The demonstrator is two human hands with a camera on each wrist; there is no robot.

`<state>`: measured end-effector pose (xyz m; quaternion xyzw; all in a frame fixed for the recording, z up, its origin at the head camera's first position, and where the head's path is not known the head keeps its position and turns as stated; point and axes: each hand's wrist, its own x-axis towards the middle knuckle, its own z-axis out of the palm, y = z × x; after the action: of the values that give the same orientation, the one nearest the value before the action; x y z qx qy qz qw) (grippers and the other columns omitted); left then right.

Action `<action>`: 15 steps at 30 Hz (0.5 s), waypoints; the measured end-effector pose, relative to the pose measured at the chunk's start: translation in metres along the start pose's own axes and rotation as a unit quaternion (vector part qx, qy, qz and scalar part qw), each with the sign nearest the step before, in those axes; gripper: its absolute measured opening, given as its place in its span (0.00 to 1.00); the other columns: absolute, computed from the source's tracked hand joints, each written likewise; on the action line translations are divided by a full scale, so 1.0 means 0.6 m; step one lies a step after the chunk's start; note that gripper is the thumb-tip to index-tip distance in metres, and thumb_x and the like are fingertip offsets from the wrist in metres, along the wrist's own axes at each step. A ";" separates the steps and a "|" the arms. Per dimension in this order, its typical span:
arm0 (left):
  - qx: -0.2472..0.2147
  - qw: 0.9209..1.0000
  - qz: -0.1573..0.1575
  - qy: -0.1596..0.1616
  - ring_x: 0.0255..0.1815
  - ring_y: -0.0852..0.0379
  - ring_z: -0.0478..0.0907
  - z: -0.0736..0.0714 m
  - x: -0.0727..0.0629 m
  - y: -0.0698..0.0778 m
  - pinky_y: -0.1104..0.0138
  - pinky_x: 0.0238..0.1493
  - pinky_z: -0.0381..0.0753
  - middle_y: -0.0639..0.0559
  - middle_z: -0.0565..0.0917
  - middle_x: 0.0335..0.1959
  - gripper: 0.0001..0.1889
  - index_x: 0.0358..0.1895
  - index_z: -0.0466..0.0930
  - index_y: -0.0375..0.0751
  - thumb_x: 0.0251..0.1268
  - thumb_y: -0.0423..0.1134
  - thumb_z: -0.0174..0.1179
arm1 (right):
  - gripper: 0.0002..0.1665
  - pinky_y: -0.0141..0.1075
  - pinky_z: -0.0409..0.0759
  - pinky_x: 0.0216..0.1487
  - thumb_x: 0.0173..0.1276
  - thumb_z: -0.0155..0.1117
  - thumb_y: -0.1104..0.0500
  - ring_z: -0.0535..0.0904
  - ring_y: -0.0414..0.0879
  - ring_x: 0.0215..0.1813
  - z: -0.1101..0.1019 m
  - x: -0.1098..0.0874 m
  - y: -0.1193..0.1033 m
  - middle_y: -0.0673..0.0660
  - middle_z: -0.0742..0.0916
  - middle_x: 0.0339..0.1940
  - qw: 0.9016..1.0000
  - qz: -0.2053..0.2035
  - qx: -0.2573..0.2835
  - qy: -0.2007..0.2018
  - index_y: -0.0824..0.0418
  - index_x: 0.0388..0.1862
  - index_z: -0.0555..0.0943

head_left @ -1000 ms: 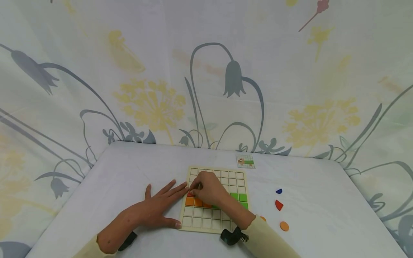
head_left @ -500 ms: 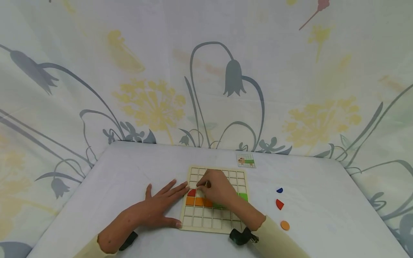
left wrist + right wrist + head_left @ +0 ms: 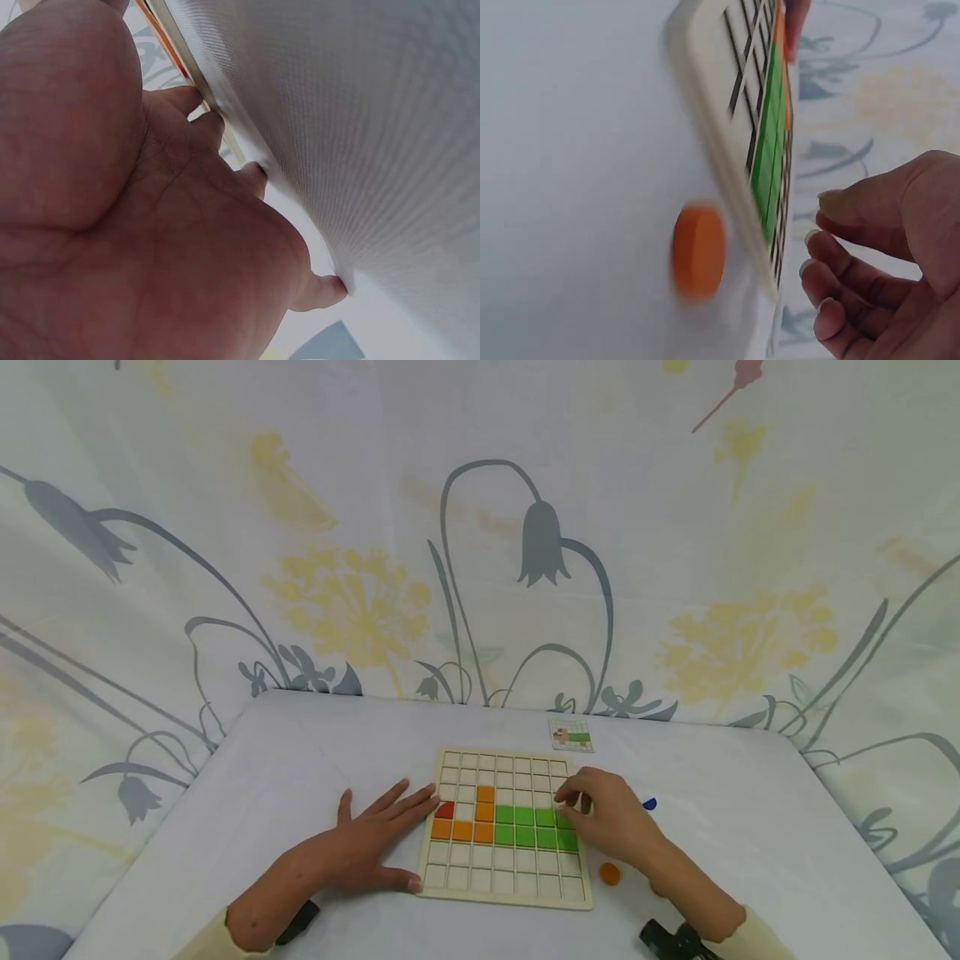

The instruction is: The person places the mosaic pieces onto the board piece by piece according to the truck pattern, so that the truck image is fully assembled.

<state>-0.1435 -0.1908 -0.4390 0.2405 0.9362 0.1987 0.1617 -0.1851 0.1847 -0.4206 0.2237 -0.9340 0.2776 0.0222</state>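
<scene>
A wooden grid board [image 3: 506,902] lies on the white table. My left hand [image 3: 367,852] is spread flat beside it, with fingertips and thumb at its left edge. A red quarter-circle piece [image 3: 445,811] sits in a left-hand cell, above a row of orange squares [image 3: 462,832]. Green squares [image 3: 525,837] fill two rows to the right. Over the board's right edge hovers my right hand [image 3: 615,814], fingers loosely bent. In the right wrist view a gap shows between thumb and fingertips, with nothing in it.
An orange disc [image 3: 610,873] lies just right of the board. A blue half-circle piece [image 3: 650,803] peeks out behind the right hand. Behind the board is a small pattern card [image 3: 572,735]. A floral cloth [image 3: 487,568] rises at the table's back.
My right hand has moved from the red quarter-circle piece rightward to the board's right edge, uncovering the orange and green squares. It now covers the loose red piece. The left hand has stayed put.
</scene>
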 end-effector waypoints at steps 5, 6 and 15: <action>0.002 1.000 -0.003 0.001 0.90 0.48 0.36 0.000 0.000 0.000 0.18 0.68 0.27 0.66 0.48 0.89 0.56 0.87 0.50 0.66 0.58 0.70 0.71 | 0.09 0.34 0.79 0.38 0.67 0.75 0.67 0.75 0.35 0.36 -0.032 -0.035 0.048 0.42 0.84 0.36 0.999 0.003 -0.036 0.011 0.54 0.41 0.90; 0.003 1.000 -0.004 0.002 0.90 0.48 0.36 0.000 0.001 0.000 0.17 0.68 0.27 0.66 0.48 0.89 0.56 0.87 0.50 0.66 0.58 0.70 0.71 | 0.10 0.34 0.79 0.38 0.67 0.75 0.67 0.75 0.36 0.36 -0.037 -0.041 0.059 0.42 0.84 0.37 0.999 -0.001 -0.038 0.010 0.53 0.42 0.90; 0.007 1.000 -0.004 0.001 0.90 0.49 0.36 0.001 0.002 -0.002 0.17 0.68 0.28 0.67 0.47 0.89 0.57 0.87 0.49 0.68 0.58 0.72 0.71 | 0.17 0.31 0.77 0.35 0.69 0.70 0.72 0.74 0.32 0.36 -0.074 -0.079 0.138 0.44 0.83 0.48 0.995 -0.096 0.000 -0.032 0.52 0.49 0.89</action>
<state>-0.1449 -0.1908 -0.4405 0.2375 0.9389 0.1916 0.1594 -0.1817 0.2888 -0.4331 0.3214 -0.9084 0.2669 0.0189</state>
